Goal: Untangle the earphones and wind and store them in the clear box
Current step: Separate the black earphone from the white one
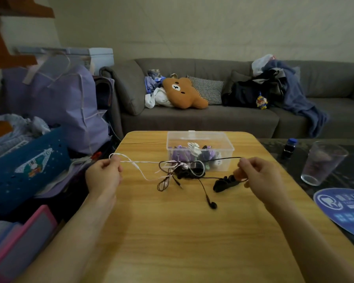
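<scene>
Above the worktop [192, 231], the left hand [103, 174] pinches one white cord [139, 162]; the right hand [262, 174] pinches one black cord [223, 158]. One clear box [200, 150] stands behind the knot [182, 170].

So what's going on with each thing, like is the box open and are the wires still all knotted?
Clear box: lid closed, wound earphones inside.
White cable: knotted with the black one.
Black cable: tangled, earbud lying on the table.
Left hand: pinches the white cable.
Right hand: pinches the black cable.
Glass: upright, looks empty.
</scene>
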Demonstrator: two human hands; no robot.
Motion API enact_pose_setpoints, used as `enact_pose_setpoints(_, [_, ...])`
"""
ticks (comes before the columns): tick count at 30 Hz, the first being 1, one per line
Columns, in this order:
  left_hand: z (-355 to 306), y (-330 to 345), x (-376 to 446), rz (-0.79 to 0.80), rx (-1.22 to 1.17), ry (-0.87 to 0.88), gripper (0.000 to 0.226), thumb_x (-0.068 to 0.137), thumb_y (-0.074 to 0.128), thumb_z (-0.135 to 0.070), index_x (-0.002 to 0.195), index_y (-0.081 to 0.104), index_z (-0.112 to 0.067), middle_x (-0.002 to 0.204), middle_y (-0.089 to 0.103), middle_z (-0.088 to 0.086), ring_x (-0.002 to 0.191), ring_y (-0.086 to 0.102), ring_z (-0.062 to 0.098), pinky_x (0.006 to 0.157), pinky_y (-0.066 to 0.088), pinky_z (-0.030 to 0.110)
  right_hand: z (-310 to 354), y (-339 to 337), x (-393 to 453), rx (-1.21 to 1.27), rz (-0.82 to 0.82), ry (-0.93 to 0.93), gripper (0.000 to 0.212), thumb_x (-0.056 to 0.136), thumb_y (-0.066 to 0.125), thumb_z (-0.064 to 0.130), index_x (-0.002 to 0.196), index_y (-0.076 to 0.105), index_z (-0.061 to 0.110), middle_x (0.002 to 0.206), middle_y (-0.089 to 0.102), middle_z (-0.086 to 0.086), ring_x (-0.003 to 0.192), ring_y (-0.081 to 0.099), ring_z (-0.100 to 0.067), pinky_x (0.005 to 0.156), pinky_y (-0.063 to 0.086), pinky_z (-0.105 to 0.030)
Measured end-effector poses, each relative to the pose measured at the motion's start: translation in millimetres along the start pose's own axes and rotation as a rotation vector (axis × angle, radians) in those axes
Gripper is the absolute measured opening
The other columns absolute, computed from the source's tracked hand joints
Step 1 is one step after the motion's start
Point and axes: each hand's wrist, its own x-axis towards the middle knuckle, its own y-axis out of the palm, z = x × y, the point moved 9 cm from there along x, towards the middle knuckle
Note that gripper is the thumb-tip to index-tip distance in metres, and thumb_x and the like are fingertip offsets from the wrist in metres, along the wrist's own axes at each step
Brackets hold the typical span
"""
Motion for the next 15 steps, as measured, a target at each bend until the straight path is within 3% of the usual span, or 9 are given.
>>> enact_pose_setpoints(3, [5.8,-1.7,0.9,-0.018,0.025,-0.039,0.028,0.099,0.057,-0.021,0.076,0.061,-0.005,0.064,0.056,0.004,0.051,0.046,0.017,0.053,0.038,0.029,-2.5,4.4,-2.6,0.368,-0.002,0.082,0.023,0.105,0.048,0.028,0.103,0.064,0.012,0.073,0.073,-0.004,0.077,0.073,-0.021,0.072,0.056,-0.034])
enact_pose_setpoints(5, [12.3,1.2,3.1,0.005,0.084,-0.083,0.024,0.098,0.058,-0.024,0.085,0.065,-0.005,0.068,0.058,0.005,0.058,0.050,0.018,0.059,0.041,0.031,5.9,8.4,-5.8,0.422,0.032,0.041,0.023,0.105,0.046,0.028,0.106,0.063,0.012,0.064,0.068,-0.003,0.069,0.070,-0.021,0.069,0.057,-0.035])
enact_pose_setpoints(6, [16.1,2.0,4.5,-0.002,0.131,-0.114,0.023,0.095,0.061,-0.025,0.097,0.066,-0.003,0.077,0.061,0.007,0.065,0.054,0.020,0.063,0.042,0.032,11.4,12.1,-8.5,0.421,0.059,0.008,0.023,0.105,0.045,0.028,0.107,0.062,0.012,0.063,0.066,-0.002,0.065,0.067,-0.021,0.065,0.057,-0.033])
enact_pose_setpoints(8, [19.4,-0.2,4.2,-0.057,0.212,-0.167,0.049,0.089,0.065,-0.022,0.131,0.053,0.000,0.120,0.059,0.017,0.097,0.059,0.031,0.076,0.043,0.035,24.6,24.7,-16.0,0.428,0.141,-0.065,0.022,0.103,0.046,0.027,0.107,0.062,0.012,0.069,0.065,-0.006,0.060,0.064,-0.022,0.057,0.056,-0.032])
enact_pose_setpoints(9, [10.4,-0.6,-0.8,-0.075,0.226,-0.121,0.064,0.088,0.066,-0.018,0.144,0.040,-0.003,0.139,0.045,0.020,0.114,0.053,0.034,0.083,0.043,0.037,30.6,32.5,-20.5,0.429,0.191,-0.100,0.022,0.102,0.047,0.027,0.106,0.062,0.012,0.074,0.067,-0.007,0.059,0.064,-0.023,0.054,0.055,-0.032])
enact_pose_setpoints(11, [-27.0,8.4,-23.9,-0.042,0.271,0.143,0.077,0.088,0.065,-0.008,0.153,0.026,-0.013,0.152,0.030,0.013,0.129,0.043,0.029,0.098,0.044,0.040,40.4,48.6,-31.2,0.401,0.285,-0.147,0.022,0.102,0.045,0.025,0.106,0.062,0.012,0.084,0.071,-0.009,0.060,0.066,-0.025,0.050,0.054,-0.030])
enact_pose_setpoints(13, [-58.9,33.8,-58.2,0.140,0.293,0.409,0.072,0.088,0.063,-0.002,0.150,0.033,-0.023,0.146,0.040,-0.005,0.127,0.043,0.013,0.104,0.045,0.035,46.5,64.4,-41.4,0.372,0.378,-0.189,0.023,0.104,0.043,0.024,0.109,0.061,0.011,0.090,0.071,-0.012,0.065,0.069,-0.029,0.051,0.055,-0.031])
enact_pose_setpoints(15, [-66.1,73.3,-103.8,0.546,0.291,0.519,0.064,0.090,0.063,-0.006,0.143,0.040,-0.034,0.133,0.050,-0.022,0.117,0.046,-0.007,0.097,0.042,0.013,49.6,77.7,-50.9,0.357,0.458,-0.217,0.025,0.104,0.042,0.024,0.111,0.061,0.010,0.092,0.071,-0.013,0.069,0.071,-0.031,0.054,0.057,-0.034])
